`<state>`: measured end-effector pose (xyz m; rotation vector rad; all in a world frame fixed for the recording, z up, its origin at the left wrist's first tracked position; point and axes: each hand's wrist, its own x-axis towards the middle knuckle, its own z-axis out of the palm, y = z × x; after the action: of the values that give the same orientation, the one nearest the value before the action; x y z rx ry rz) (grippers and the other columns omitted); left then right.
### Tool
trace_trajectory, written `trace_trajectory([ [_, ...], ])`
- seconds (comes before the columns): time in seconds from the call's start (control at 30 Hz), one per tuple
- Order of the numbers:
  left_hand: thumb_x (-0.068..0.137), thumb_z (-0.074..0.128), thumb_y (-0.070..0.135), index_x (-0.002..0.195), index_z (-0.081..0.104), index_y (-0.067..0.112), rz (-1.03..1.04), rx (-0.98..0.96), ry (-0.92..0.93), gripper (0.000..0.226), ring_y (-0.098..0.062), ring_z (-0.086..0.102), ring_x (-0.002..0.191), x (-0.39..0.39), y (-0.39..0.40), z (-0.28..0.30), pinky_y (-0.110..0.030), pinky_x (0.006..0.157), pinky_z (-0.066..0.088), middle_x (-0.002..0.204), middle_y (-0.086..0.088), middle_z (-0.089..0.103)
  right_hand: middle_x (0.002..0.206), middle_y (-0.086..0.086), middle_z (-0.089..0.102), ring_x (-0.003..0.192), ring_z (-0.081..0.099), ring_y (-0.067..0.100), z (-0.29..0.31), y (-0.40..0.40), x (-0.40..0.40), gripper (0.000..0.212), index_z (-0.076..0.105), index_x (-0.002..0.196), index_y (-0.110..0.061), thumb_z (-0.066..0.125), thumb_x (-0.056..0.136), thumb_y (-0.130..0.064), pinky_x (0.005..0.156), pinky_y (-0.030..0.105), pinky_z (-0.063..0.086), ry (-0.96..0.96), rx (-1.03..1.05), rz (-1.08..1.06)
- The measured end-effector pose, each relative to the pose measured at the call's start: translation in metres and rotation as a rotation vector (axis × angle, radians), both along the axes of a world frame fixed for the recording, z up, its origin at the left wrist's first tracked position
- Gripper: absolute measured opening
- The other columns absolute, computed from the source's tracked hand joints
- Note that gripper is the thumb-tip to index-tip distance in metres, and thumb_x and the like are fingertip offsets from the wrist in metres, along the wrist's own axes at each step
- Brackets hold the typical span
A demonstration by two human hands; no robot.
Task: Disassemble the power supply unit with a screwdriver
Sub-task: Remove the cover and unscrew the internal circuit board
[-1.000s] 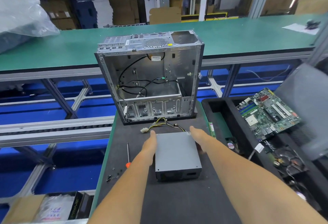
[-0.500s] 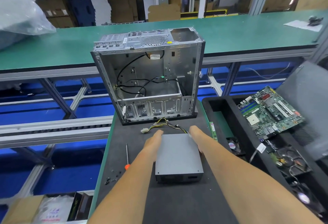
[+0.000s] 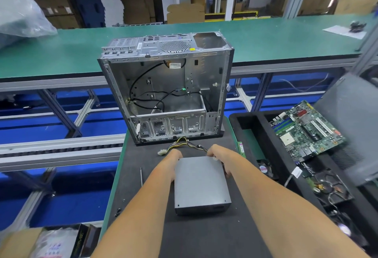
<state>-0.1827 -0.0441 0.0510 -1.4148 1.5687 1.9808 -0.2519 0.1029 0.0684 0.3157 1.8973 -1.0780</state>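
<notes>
Power supply unit (image 3: 201,184) — boxy grey metal — gripped by both hands.

Free room and obstacles on the dark grey worktop (image 3: 204,237). The grey metal power supply box (image 3: 201,184) sits mid-mat, flanked by the left hand (image 3: 169,163) and right hand (image 3: 219,155). Beyond it, a bundle of yellow and black wires (image 3: 184,144) and the open silver computer case (image 3: 167,94) block the far edge. Left strip: bare mat beside a thin metal screwdriver shaft (image 3: 141,176) and small black screws (image 3: 117,212). Right: a black foam tray (image 3: 253,126) borders the mat. Near mat lies open between the forearms.
</notes>
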Motion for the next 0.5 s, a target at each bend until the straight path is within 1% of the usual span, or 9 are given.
trace_trajectory([
  [0.07,0.073,0.044,0.008,0.069,0.032,0.014,-0.054,-0.032,-0.021,0.014,-0.019,0.04,0.05,0.003,-0.002,-0.001,-0.023,0.053,0.031,0.064,-0.003,0.041,0.095,0.01,0.064,0.082,0.062,0.027,0.001,0.003,0.001,0.022,0.057,0.094,-0.009,0.064,0.082,-0.026,0.085,0.037,0.048,-0.031,-0.011,0.042],
  [0.1,0.073,0.044,0.008,0.073,0.034,0.013,-0.054,-0.03,-0.029,0.012,-0.02,0.042,0.052,0.003,-0.002,-0.001,-0.023,0.054,0.033,0.067,-0.004,0.043,0.105,0.01,0.065,0.094,0.063,0.029,0.0,0.006,0.0,0.036,0.058,0.105,-0.011,0.07,0.079,-0.032,0.096,0.043,0.045,-0.034,-0.007,0.076],
  [0.13,0.073,0.044,0.008,0.077,0.035,0.013,-0.057,-0.029,-0.035,0.011,-0.021,0.044,0.056,0.003,-0.001,-0.001,-0.024,0.056,0.034,0.071,-0.005,0.044,0.109,0.011,0.065,0.098,0.063,0.029,-0.001,0.006,-0.002,0.044,0.057,0.111,-0.012,0.073,0.077,-0.035,0.101,0.047,0.042,-0.024,0.008,0.099],
  [0.2,0.072,0.042,0.007,0.078,0.034,0.014,-0.092,-0.059,-0.033,0.013,-0.021,0.043,0.062,0.003,-0.001,-0.001,-0.026,0.059,0.032,0.077,-0.007,0.043,0.099,0.009,0.067,0.088,0.066,0.027,-0.005,0.005,-0.003,0.042,0.058,0.106,-0.015,0.075,0.075,-0.038,0.094,0.043,0.047,-0.009,0.024,0.128],
  [0.3,0.079,0.043,0.001,0.067,0.028,0.016,-0.127,-0.103,-0.012,0.024,-0.019,0.034,0.056,-0.003,-0.003,0.0,-0.025,0.056,0.028,0.07,-0.005,0.035,0.089,0.008,0.066,0.074,0.065,0.024,-0.009,0.003,-0.006,0.037,0.059,0.097,-0.017,0.075,0.071,-0.037,0.073,0.035,0.049,-0.029,0.035,0.111],
  [0.37,0.085,0.043,0.0,0.065,0.029,0.017,-0.161,-0.138,0.018,0.03,-0.018,0.032,0.057,-0.008,-0.004,0.001,-0.027,0.055,0.03,0.07,-0.003,0.033,0.091,0.008,0.066,0.076,0.066,0.026,-0.011,0.005,-0.011,0.043,0.059,0.099,-0.013,0.074,0.067,-0.037,0.081,0.037,0.051,-0.015,0.04,0.094],
  [0.4,0.081,0.044,-0.001,0.064,0.027,0.018,-0.17,-0.134,0.015,0.031,-0.018,0.03,0.056,-0.008,-0.003,0.0,-0.027,0.055,0.028,0.068,-0.002,0.032,0.09,0.009,0.066,0.076,0.066,0.027,-0.012,0.006,-0.014,0.045,0.059,0.098,-0.011,0.073,0.064,-0.037,0.084,0.04,0.052,-0.02,0.046,0.075],
  [0.43,0.073,0.044,-0.001,0.063,0.023,0.02,-0.163,-0.13,0.01,0.031,-0.017,0.028,0.055,-0.006,-0.002,0.001,-0.027,0.055,0.025,0.066,-0.002,0.03,0.087,0.01,0.066,0.072,0.067,0.028,-0.012,0.007,-0.016,0.044,0.06,0.096,-0.01,0.074,0.062,-0.034,0.083,0.042,0.053,-0.024,0.051,0.06],
  [0.5,0.064,0.04,0.001,0.067,0.019,0.023,-0.119,-0.091,0.011,0.031,-0.015,0.025,0.055,-0.003,-0.002,0.001,-0.027,0.055,0.02,0.064,-0.001,0.027,0.081,0.01,0.065,0.063,0.066,0.026,-0.011,0.009,-0.02,0.04,0.061,0.094,-0.008,0.075,0.061,-0.027,0.07,0.042,0.056,-0.033,0.072,0.056],
])
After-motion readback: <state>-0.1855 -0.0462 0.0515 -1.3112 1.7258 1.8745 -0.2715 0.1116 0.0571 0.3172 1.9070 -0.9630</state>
